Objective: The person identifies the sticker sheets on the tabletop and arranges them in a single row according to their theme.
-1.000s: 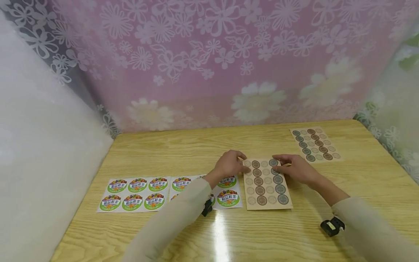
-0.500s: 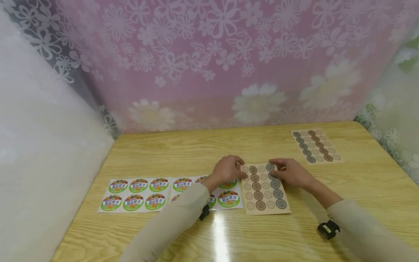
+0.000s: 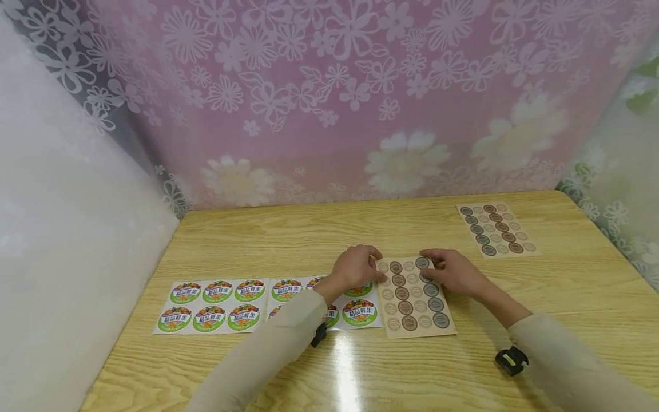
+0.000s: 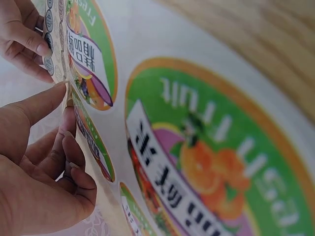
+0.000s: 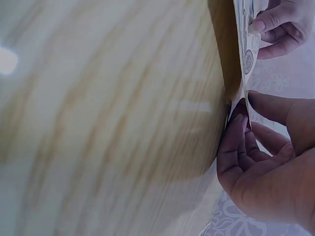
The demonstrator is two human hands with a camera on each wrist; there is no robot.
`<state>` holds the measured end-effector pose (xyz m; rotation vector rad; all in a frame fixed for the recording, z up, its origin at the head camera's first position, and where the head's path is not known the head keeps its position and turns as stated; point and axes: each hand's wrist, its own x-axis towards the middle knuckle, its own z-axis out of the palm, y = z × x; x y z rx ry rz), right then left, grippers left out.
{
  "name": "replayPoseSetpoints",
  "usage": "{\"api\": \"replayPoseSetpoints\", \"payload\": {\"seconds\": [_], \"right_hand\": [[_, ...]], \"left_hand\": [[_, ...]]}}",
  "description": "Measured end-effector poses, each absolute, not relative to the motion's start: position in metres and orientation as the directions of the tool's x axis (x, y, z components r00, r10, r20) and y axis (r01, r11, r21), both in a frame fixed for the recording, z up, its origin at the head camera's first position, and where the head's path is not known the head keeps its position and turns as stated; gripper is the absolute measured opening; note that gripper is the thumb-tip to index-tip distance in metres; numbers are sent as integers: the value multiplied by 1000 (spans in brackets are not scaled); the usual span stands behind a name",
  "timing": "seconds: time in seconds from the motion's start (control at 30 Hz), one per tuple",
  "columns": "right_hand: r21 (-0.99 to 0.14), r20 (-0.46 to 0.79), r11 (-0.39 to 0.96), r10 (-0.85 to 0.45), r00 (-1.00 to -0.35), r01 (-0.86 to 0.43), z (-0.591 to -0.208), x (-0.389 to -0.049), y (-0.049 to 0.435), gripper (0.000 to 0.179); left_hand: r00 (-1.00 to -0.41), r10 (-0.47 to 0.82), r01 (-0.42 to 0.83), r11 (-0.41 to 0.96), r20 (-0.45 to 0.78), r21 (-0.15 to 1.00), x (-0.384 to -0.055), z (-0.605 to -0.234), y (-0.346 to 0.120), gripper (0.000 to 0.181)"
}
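Tan sticker sheet (image 3: 415, 300) positioned between left hand (image 3: 355, 268) and right hand (image 3: 459, 273), pinched by both, round labels (image 3: 409, 323) arranged in columns

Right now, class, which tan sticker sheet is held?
The nearer tan sheet, pinched by the left hand and right hand; the farther tan sheet lies untouched.

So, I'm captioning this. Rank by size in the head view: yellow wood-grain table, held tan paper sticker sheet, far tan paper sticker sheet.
Wood-grain table
Held sheet
Far sheet; farther away, so true size unsure
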<state>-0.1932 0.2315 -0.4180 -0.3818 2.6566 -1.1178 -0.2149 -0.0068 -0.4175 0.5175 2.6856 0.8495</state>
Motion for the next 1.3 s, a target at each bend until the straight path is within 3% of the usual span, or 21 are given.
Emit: {"api": "replayPoseSetpoints", "payload": {"seconds": [0.63, 0.87, 1.3], "right_hand": [[-686, -113, 713, -302, -947, -145, -422, -192, 227, 48], [-673, -95, 724, -288, -953, -152, -423, -191, 226, 49], [-483, -60, 861, -218, -974, -163, -419, -186, 220, 48]], "left_hand": [[-885, 447, 289, 749, -133, 596, -215, -420, -11, 46], [-887, 450, 330, 779, -107, 533, -215, -420, -11, 45], [-897, 441, 388, 831, -46, 398, -218, -422, -9, 44]]}}
